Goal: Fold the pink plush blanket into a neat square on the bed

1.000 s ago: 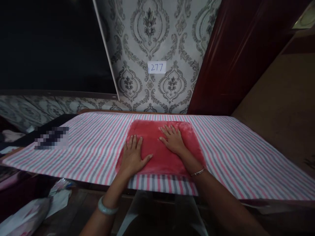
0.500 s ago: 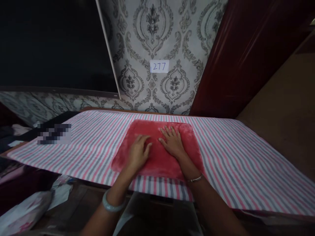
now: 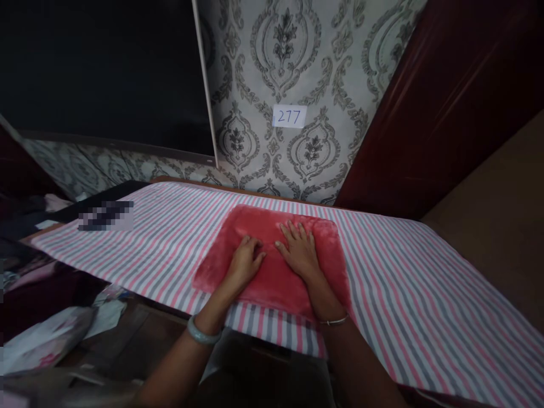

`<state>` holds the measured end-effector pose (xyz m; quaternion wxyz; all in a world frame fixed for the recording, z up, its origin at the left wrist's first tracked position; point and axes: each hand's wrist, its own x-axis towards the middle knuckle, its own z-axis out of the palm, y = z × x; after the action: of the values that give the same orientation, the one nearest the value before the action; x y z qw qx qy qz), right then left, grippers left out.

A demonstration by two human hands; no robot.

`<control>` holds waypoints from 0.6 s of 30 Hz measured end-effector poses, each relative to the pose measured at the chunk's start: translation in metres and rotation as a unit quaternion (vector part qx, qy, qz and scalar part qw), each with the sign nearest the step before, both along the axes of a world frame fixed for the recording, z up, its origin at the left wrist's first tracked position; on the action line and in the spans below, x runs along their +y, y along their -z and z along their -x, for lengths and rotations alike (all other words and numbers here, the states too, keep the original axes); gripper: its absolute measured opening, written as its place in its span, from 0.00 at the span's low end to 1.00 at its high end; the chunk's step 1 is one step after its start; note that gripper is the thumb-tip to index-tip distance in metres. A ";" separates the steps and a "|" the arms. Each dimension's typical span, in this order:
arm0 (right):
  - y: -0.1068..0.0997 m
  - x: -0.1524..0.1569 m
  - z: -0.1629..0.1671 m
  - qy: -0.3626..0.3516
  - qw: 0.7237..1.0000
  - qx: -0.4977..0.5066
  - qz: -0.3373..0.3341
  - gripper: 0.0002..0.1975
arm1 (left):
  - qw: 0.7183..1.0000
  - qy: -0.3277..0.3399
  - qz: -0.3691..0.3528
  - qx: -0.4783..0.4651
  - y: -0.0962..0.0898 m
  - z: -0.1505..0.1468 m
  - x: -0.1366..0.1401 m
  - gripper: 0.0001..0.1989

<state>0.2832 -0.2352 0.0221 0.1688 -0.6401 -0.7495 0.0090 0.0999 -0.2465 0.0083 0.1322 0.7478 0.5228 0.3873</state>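
Note:
A flat, rectangular red plush piece, resembling a cushion cover, lies on a striped cloth. Its pile shows lighter and darker patches. My right hand rests flat on its upper right part with the fingers spread. Over its left middle is my left hand, the fingers loosely bent and the thumb apart from them. Small creases show in the plush between the two hands. Nothing is visible in the left hand, though its palm side is hidden.
The pink, grey and white striped cloth covers a long table against a patterned wall. A large dark screen stands at the back left. A number card is on the wall. Bags and papers lie low at the left. A dark red panel rises at the right.
The view has turned slightly. My left hand has shifted a little toward the middle of the plush, its fingers more bent. The right hand stays flat in nearly the same place.

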 end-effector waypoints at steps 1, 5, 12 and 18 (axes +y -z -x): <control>0.000 0.000 0.000 0.000 1.000 0.000 0.000 0.30 | 1.000 -0.007 -0.003 0.006 -0.001 -0.001 0.000 0.06; 0.001 0.000 0.000 0.002 1.000 -0.006 0.000 0.30 | 0.999 -0.028 0.005 0.041 -0.006 -0.006 -0.003 0.04; 0.001 0.000 0.000 0.003 1.000 -0.006 -0.003 0.29 | 0.998 -0.044 0.007 0.035 -0.013 -0.011 -0.007 0.06; -0.002 -0.001 0.000 0.003 1.000 0.007 0.014 0.30 | 0.993 -0.029 -0.004 -0.110 -0.024 0.012 -0.026 0.06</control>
<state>0.2830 -0.2362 0.0240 0.1653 -0.6442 -0.7465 0.0231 0.0879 -0.2730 0.0319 0.1744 0.6858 0.5247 0.4732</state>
